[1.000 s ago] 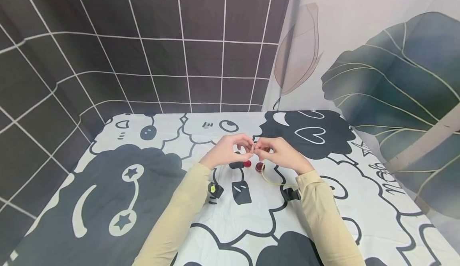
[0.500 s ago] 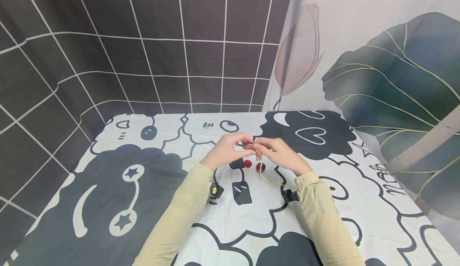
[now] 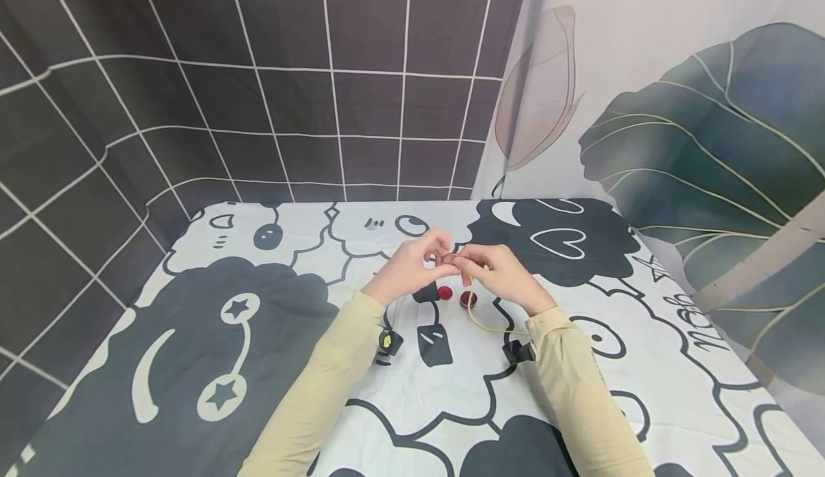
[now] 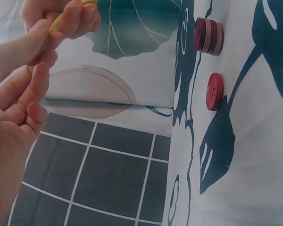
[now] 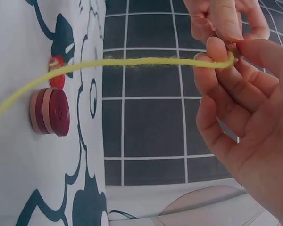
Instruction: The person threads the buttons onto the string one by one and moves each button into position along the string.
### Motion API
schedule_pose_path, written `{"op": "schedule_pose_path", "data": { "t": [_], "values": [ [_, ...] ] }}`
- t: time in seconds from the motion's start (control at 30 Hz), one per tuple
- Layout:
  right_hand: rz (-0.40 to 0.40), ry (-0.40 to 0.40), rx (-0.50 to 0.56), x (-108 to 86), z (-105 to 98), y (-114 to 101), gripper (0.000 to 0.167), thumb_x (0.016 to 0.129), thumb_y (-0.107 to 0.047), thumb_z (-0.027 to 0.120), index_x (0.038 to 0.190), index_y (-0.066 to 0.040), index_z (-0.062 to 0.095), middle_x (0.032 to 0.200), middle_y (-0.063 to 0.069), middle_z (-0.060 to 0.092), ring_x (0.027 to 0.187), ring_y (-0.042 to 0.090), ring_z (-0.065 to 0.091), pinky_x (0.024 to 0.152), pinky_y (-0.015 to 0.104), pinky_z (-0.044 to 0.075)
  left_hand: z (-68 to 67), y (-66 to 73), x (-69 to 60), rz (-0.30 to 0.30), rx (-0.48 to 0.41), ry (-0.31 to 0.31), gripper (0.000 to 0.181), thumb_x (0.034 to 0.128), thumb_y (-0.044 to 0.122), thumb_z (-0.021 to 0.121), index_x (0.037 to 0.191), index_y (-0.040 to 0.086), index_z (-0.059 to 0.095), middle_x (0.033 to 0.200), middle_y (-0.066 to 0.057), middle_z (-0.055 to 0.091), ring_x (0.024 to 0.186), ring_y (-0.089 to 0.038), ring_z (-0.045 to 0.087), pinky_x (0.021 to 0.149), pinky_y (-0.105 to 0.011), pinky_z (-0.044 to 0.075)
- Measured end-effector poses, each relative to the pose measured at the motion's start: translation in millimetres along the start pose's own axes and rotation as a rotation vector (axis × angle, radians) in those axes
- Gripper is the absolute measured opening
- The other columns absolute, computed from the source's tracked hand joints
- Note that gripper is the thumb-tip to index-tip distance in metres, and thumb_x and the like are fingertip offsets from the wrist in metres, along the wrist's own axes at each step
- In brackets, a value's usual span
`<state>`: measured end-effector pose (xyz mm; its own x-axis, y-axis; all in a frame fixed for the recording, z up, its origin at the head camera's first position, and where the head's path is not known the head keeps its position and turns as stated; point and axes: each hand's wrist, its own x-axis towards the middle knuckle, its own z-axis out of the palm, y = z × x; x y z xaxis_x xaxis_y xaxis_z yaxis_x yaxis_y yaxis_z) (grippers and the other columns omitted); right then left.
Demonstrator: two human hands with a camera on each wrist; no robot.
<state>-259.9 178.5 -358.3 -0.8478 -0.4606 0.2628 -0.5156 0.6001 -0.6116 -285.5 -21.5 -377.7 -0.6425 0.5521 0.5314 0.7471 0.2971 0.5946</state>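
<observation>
In the head view, my left hand (image 3: 409,269) and right hand (image 3: 505,274) meet above the bed-like surface, fingertips together. Thumb and fingers of the left hand pinch a small pinkish-brown button (image 3: 450,258), mostly covered by fingertips. Yellow yarn (image 5: 151,61) is pinched near its end by the right thumb and fingers, right at the button. From there the strand hangs down and runs back toward the right wrist. Whether it passes through a hole is hidden. Below the hands lie a stack of dark red and pink buttons (image 4: 208,36) and a single red button (image 4: 214,92).
A white cloth with dark cartoon prints (image 3: 412,391) covers the surface. Behind it hangs a dark curtain with a white grid (image 3: 367,104). A leaf-patterned curtain (image 3: 709,126) hangs at the right. Black wrist devices (image 3: 518,352) sit under both wrists.
The yarn was pinched close against the fingertips a second ago and now hangs lower from the right hand. The pinkish button shows a little more between the fingers. Both hands stay nearly in place.
</observation>
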Motion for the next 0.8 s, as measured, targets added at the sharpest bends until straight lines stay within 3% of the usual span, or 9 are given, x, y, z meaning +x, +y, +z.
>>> {"op": "schedule_pose_path", "data": {
  "t": [0.17,0.4,0.7,0.8],
  "values": [
    [0.015,0.005,0.007,0.0,0.2,-0.2,0.027,0.099,-0.021,0.054,0.074,-0.015,0.061,0.061,-0.005,0.058,0.055,0.007,0.041,0.05,0.022,0.029,-0.7,0.3,0.3,0.03,0.005,0.003,0.015,0.0849,0.015,0.074,0.089,0.013,0.06,0.082,0.0,0.063,0.081,-0.01,0.059,0.08,-0.035,0.052],
    [0.021,0.003,-0.025,0.2,1.0,1.4,0.028,0.1,-0.022,0.052,0.075,-0.013,0.061,0.061,-0.002,0.059,0.053,0.005,0.039,0.05,0.022,0.029,-0.2,0.2,1.0,-0.002,-0.004,-0.025,0.006,0.0881,0.014,0.07,0.087,0.012,0.065,0.086,0.0,0.067,0.083,-0.01,0.06,0.079,-0.042,0.052],
    [0.028,0.003,-0.051,0.2,1.6,-0.6,0.03,0.1,-0.022,0.052,0.072,-0.013,0.06,0.06,0.006,0.059,0.049,0.005,0.036,0.047,0.021,0.027,0.7,4.7,1.2,-0.049,0.06,-0.039,0.007,0.0919,0.012,0.065,0.086,0.01,0.062,0.087,-0.001,0.066,0.078,-0.011,0.057,0.073,-0.024,0.048],
    [0.034,0.01,-0.054,0.2,1.9,0.0,0.03,0.099,-0.022,0.052,0.071,-0.014,0.06,0.059,0.005,0.059,0.047,0.003,0.035,0.047,0.021,0.027,0.9,3.8,1.0,-0.061,0.074,-0.048,0.007,0.093,0.012,0.063,0.087,0.01,0.062,0.089,-0.001,0.067,0.08,-0.011,0.058,0.075,-0.026,0.049]
  ]
}}
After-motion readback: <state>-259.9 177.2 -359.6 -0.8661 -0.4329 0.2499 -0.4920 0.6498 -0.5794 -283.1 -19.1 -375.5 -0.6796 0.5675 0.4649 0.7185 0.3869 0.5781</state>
